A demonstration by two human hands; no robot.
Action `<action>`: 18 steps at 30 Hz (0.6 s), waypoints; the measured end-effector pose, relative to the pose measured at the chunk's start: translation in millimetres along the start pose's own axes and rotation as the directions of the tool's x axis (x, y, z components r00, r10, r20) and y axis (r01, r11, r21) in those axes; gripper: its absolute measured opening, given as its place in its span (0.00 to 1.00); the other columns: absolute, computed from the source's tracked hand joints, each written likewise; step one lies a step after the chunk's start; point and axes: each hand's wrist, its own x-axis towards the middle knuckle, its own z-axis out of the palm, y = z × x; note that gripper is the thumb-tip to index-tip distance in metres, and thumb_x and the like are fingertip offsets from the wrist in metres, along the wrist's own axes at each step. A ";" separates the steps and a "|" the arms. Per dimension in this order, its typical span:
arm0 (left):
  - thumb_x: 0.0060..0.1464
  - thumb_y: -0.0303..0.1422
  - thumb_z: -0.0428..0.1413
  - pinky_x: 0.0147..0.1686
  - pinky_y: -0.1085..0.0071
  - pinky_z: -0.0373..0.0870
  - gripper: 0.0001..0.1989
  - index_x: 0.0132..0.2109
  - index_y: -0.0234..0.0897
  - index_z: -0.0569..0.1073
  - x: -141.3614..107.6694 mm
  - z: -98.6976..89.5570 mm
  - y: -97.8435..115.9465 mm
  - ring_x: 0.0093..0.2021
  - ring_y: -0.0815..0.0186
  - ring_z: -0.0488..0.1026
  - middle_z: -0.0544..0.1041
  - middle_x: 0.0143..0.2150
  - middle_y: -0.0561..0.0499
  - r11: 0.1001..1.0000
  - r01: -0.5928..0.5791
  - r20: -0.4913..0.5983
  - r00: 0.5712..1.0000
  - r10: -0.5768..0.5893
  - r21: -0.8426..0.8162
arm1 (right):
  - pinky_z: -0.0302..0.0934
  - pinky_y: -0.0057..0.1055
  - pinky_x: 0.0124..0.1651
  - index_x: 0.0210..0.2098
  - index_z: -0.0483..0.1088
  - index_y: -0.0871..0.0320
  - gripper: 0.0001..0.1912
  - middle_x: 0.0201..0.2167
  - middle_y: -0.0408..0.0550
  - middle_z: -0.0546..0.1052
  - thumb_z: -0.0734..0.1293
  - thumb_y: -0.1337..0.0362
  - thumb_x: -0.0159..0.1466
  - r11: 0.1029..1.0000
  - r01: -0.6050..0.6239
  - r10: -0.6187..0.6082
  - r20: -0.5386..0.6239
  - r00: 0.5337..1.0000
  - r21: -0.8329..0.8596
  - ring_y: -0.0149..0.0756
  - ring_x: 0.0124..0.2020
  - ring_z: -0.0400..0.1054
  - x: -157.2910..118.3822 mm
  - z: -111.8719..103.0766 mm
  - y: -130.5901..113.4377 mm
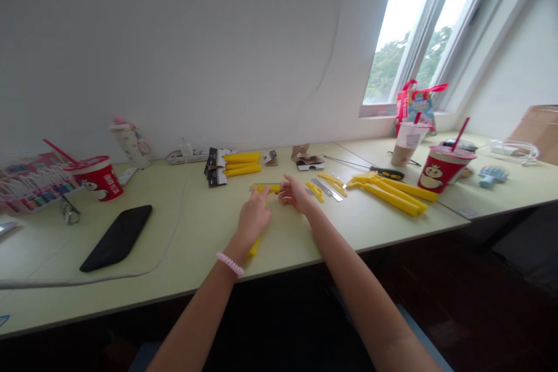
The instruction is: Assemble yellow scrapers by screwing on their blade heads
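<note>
Slim yellow plastic strip (pixel 265 188), lying flat crosswise

Both bare arms reach forward from the bottom of the view and converge near the middle. The left hand (pixel 256 216) lies palm down, its fingers pointing ahead and slightly spread. The right hand (pixel 296 195) turns inward, its fingers gently curled toward the left hand, just beside it without touching. A coiled pink hair tie (pixel 230 264) circles the left wrist (pixel 235 250). The right forearm (pixel 349 279) angles in from the lower right.
</note>
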 end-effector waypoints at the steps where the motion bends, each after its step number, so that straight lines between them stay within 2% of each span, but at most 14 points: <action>1: 0.44 0.20 0.49 0.40 0.66 0.66 0.26 0.51 0.43 0.65 4.1 -2.9 -5.5 0.40 0.61 0.71 0.66 0.50 0.45 0.997 0.018 -0.036 0.999 -0.021 -0.080 | 0.57 0.24 0.24 0.30 0.67 0.61 0.18 0.25 0.47 0.71 0.56 0.52 0.59 0.995 0.051 -0.052 -0.011 0.999 -0.081 0.28 0.21 0.62 0.6 1.0 2.1; 3: 0.42 0.22 0.51 0.36 0.68 0.67 0.24 0.49 0.42 0.65 13.6 -10.7 -15.5 0.35 0.65 0.71 0.69 0.45 0.46 0.940 0.065 -0.066 0.994 -0.092 -0.334 | 0.56 0.25 0.27 0.31 0.69 0.61 0.14 0.27 0.48 0.71 0.58 0.57 0.58 0.914 0.196 -0.216 -0.017 0.976 -0.354 0.28 0.24 0.62 1.6 4.7 7.4; 4: 0.42 0.22 0.51 0.30 0.71 0.67 0.25 0.50 0.42 0.64 18.6 -15.0 -19.5 0.29 0.68 0.70 0.70 0.41 0.48 0.859 0.101 -0.025 0.991 -0.131 -0.502 | 0.56 0.25 0.29 0.31 0.70 0.60 0.11 0.28 0.47 0.72 0.60 0.60 0.57 0.820 0.266 -0.306 0.005 0.952 -0.507 0.28 0.25 0.62 1.8 7.6 10.2; 6: 0.42 0.24 0.51 0.22 0.75 0.64 0.26 0.52 0.41 0.62 28.0 -22.3 -24.8 0.21 0.73 0.65 0.70 0.33 0.51 0.577 0.153 0.120 0.988 -0.094 -0.802 | 0.55 0.25 0.34 0.33 0.71 0.57 0.07 0.30 0.46 0.73 0.62 0.64 0.56 0.585 0.358 -0.435 0.092 0.896 -0.727 0.30 0.30 0.63 1.4 15.2 15.2; 7: 0.42 0.24 0.51 0.20 0.78 0.62 0.27 0.52 0.40 0.61 32.1 -24.4 -25.9 0.20 0.75 0.64 0.68 0.29 0.53 0.420 0.159 0.148 0.987 -0.059 -0.894 | 0.54 0.26 0.35 0.34 0.71 0.56 0.08 0.31 0.45 0.73 0.62 0.65 0.56 0.485 0.385 -0.468 0.139 0.873 -0.785 0.31 0.32 0.63 0.9 19.4 17.0; 9: 0.41 0.25 0.52 0.18 0.81 0.59 0.28 0.52 0.41 0.61 38.5 -24.0 -25.7 0.19 0.77 0.62 0.67 0.28 0.55 0.142 0.132 0.131 0.991 -0.022 -0.981 | 0.54 0.26 0.36 0.36 0.71 0.55 0.09 0.33 0.46 0.73 0.61 0.64 0.58 0.347 0.401 -0.499 0.194 0.844 -0.848 0.32 0.34 0.64 0.2 27.3 19.3; 11: 0.41 0.25 0.52 0.16 0.84 0.57 0.27 0.52 0.43 0.62 42.1 -18.0 -23.2 0.19 0.80 0.60 0.69 0.32 0.53 -0.056 0.095 0.097 0.995 -0.038 -0.994 | 0.53 0.27 0.35 0.37 0.70 0.55 0.09 0.35 0.47 0.72 0.61 0.62 0.59 0.253 0.390 -0.511 0.220 0.831 -0.885 0.33 0.34 0.64 0.3 33.3 19.9; 12: 0.41 0.25 0.51 0.16 0.85 0.56 0.26 0.51 0.44 0.62 42.8 -13.8 -21.7 0.19 0.81 0.59 0.70 0.35 0.52 -0.124 0.090 0.097 0.994 -0.056 -0.988 | 0.53 0.27 0.35 0.37 0.70 0.56 0.10 0.36 0.48 0.72 0.60 0.61 0.59 0.215 0.382 -0.513 0.230 0.827 -0.899 0.34 0.35 0.65 0.6 35.3 19.7; 14: 0.42 0.25 0.50 0.16 0.86 0.55 0.25 0.51 0.45 0.63 42.6 -5.4 -19.2 0.19 0.82 0.59 0.70 0.41 0.50 -0.201 0.107 0.128 0.988 -0.091 -0.974 | 0.53 0.27 0.36 0.36 0.70 0.56 0.10 0.37 0.49 0.72 0.60 0.61 0.60 0.156 0.370 -0.510 0.247 0.824 -0.916 0.35 0.37 0.65 1.8 37.6 19.1; 18: 0.43 0.24 0.50 0.16 0.87 0.55 0.26 0.51 0.46 0.63 39.2 2.1 -19.9 0.20 0.83 0.59 0.68 0.47 0.48 -0.233 0.152 0.180 0.978 -0.106 -0.960 | 0.54 0.27 0.37 0.35 0.71 0.56 0.11 0.37 0.51 0.72 0.59 0.60 0.61 0.098 0.367 -0.490 0.276 0.827 -0.925 0.36 0.39 0.65 4.0 38.5 18.6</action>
